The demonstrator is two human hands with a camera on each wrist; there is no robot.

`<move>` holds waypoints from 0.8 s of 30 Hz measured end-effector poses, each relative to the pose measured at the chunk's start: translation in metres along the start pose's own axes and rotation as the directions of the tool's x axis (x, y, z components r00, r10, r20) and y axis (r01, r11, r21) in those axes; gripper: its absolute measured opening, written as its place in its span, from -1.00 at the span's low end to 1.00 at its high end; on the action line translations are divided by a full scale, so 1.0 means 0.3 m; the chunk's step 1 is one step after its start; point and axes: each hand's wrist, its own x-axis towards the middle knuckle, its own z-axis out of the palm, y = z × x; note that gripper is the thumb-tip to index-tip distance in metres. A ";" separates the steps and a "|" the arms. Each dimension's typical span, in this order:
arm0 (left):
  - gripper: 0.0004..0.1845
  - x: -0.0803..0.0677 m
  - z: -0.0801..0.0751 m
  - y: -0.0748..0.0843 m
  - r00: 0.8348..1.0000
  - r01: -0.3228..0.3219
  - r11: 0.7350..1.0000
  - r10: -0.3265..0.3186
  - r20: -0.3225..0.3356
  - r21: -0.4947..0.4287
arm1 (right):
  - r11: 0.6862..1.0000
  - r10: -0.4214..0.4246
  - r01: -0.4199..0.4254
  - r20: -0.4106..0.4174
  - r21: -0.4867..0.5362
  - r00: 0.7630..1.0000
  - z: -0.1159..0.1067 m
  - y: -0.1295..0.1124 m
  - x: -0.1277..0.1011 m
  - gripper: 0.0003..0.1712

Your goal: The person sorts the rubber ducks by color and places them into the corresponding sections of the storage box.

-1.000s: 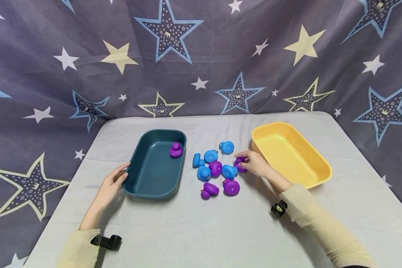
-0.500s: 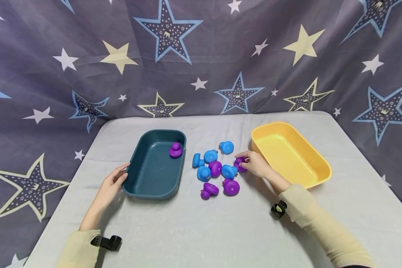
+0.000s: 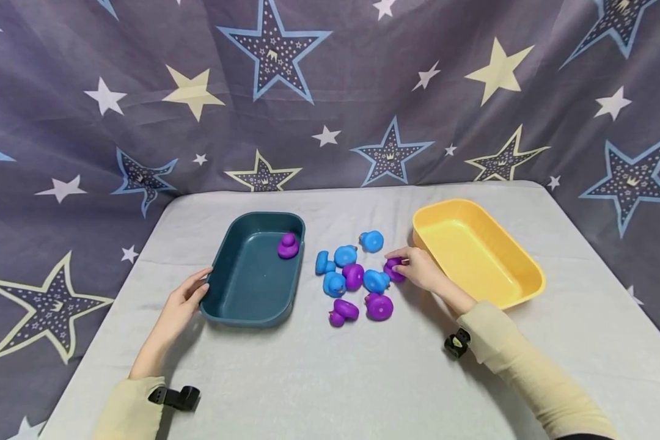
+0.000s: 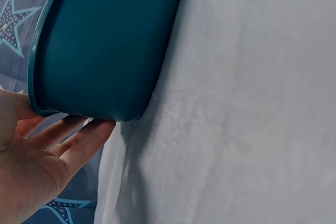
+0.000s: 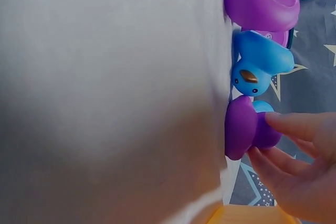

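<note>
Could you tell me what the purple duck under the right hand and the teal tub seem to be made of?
Purple duck: probably soft rubber or vinyl; smooth, matte, rounded moulded shape. Teal tub: looks like rigid plastic; even colour, thin rolled rim, faint sheen.

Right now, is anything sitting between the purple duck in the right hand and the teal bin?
Yes. The right hand pinches a purple duck at the pile's right edge. The other blue and purple ducks lie on the table between it and the teal bin; nothing stands taller than them.
</note>
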 end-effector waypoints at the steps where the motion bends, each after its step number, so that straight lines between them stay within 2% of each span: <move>1: -0.52 -0.001 0.000 0.000 1.000 0.001 1.000 -0.001 0.000 0.004 | 1.000 -0.004 0.004 0.003 -0.003 1.000 0.000 0.001 0.001 -0.70; 8: -0.52 -0.003 -0.002 0.003 1.000 0.017 1.000 -0.017 0.002 0.011 | 1.000 -0.003 0.003 0.008 -0.017 1.000 -0.004 -0.002 0.005 -0.70; 17: -0.52 0.003 -0.002 -0.001 1.000 0.017 1.000 -0.017 0.001 0.009 | 0.998 -0.038 0.039 -0.023 0.040 0.999 -0.025 -0.025 0.020 -0.69; 24: -0.52 0.001 0.000 -0.004 1.000 0.010 1.000 -0.010 0.001 -0.009 | 0.998 -0.040 0.040 -0.009 0.048 0.999 -0.038 -0.050 0.030 -0.68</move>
